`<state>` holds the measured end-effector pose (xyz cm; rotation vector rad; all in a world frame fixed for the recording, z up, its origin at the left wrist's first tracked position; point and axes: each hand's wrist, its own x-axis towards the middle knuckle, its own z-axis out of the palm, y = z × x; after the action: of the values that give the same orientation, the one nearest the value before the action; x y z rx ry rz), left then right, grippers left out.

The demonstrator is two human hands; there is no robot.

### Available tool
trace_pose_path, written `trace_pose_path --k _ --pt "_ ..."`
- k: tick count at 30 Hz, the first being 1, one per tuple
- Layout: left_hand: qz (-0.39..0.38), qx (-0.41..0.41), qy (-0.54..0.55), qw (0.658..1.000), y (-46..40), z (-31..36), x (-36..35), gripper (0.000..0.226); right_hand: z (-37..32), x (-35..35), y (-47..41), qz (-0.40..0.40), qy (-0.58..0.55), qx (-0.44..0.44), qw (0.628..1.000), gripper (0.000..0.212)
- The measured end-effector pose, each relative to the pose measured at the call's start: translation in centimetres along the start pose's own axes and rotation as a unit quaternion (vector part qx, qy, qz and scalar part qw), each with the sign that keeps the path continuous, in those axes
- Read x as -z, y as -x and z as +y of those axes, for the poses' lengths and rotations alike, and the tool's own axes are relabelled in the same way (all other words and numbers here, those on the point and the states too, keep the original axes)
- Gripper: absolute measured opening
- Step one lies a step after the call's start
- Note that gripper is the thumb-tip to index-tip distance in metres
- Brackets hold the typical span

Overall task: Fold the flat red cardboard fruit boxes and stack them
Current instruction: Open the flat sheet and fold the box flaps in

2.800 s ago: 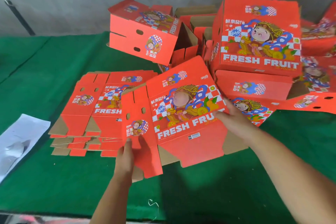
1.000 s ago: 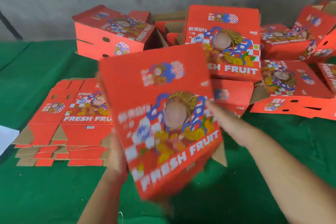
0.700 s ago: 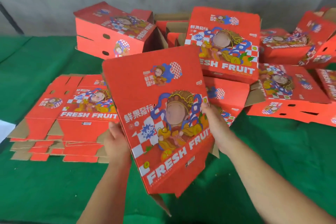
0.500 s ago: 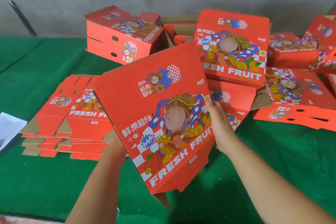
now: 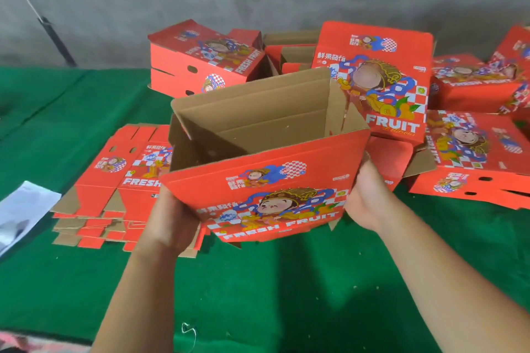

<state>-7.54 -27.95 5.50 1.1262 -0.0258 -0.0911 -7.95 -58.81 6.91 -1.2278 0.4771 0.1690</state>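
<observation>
Opened red printed cardboard fruit box (image 5: 266, 180), long axis 9-to-3 o'clock, is gripped at its ends by left hand (image 5: 172, 218) and right hand (image 5: 364, 198).

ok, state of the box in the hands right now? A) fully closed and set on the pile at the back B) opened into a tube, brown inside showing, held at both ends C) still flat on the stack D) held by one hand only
B: the box is popped open with its brown cardboard interior showing, the left hand holding its left end and the right hand its right end, above the green table.
</observation>
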Motion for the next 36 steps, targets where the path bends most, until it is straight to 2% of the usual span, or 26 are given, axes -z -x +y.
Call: trace_pose_path --k 3,4,6,8,10,12,13,14,16,17,19,21,24,27,30,32,34,36 --pt "-0.051 -0.028 -0.055 0.997 -0.5 0.1 0.1 0.048 0.0 1.1 0.1 -0.007 0.074 -0.051 0.996 0.056" --pt "-0.052 -0.042 -0.091 0.994 -0.4 -0.3 0.6 0.047 -0.2 1.6 0.2 -0.016 0.113 -0.085 0.990 0.051" --pt "-0.043 -0.050 -0.169 0.983 -0.2 -1.3 1.5 0.045 -0.6 2.6 0.3 -0.014 0.141 -0.139 0.980 0.029" --pt "-0.017 0.001 -0.209 0.978 0.1 -1.8 2.1 0.054 -0.6 3.0 0.5 -0.023 0.173 -0.182 0.968 0.018" --pt "0.076 0.111 -0.124 0.983 0.0 -1.7 2.3 0.064 -0.1 2.5 0.8 -0.039 0.191 -0.203 0.960 0.025" --pt "0.161 0.163 -0.048 0.972 -0.3 -1.5 2.6 0.059 0.2 1.5 1.2 -0.020 0.158 -0.167 0.973 0.044" --pt "0.175 0.151 -0.051 0.972 -0.3 -1.5 2.5 0.055 0.3 0.7 1.6 -0.016 0.160 -0.139 0.977 0.054" --pt "0.168 0.116 -0.058 0.977 -0.1 -1.4 2.4 0.050 0.3 0.1 1.9 -0.042 0.190 -0.100 0.976 0.053" --pt "0.117 0.049 -0.021 0.992 -0.1 -0.9 2.6 0.045 0.4 -1.2 2.5 -0.104 0.288 -0.002 0.952 0.022" --pt "0.086 0.044 0.015 0.995 -0.1 -0.4 2.7 0.045 0.2 -1.8 3.0 -0.117 0.326 0.051 0.937 0.015" --pt "0.040 0.059 0.076 0.995 -0.3 0.7 3.2 0.047 0.1 -2.2 3.0 -0.140 0.362 0.117 0.914 0.032" --pt "0.036 0.068 0.105 0.991 -0.4 1.6 4.2 0.054 -0.2 -2.4 2.8 -0.149 0.359 0.139 0.911 0.055" --pt "0.047 0.055 0.138 0.988 0.0 2.5 6.0 0.076 0.3 -2.6 2.8 -0.157 0.350 0.171 0.908 0.066" --pt "0.045 0.062 0.146 0.986 0.3 3.8 7.4 0.073 1.5 -2.4 2.4 -0.183 0.337 0.199 0.902 0.058" --pt "-0.009 0.079 0.164 0.983 1.2 3.4 7.9 0.060 3.3 -1.7 1.5 -0.192 0.347 0.237 0.887 0.051" --pt "-0.037 0.101 0.121 0.987 1.6 2.7 7.8 0.044 4.0 -1.8 0.6 -0.163 0.288 0.241 0.912 0.039" --pt "-0.014 0.122 0.107 0.987 1.8 1.7 7.9 0.037 4.4 -2.5 0.0 -0.151 0.200 0.236 0.939 0.027" --pt "0.015 0.145 0.110 0.983 1.9 1.3 7.3 0.030 4.4 -2.6 -0.4 -0.115 0.193 0.209 0.952 0.014"
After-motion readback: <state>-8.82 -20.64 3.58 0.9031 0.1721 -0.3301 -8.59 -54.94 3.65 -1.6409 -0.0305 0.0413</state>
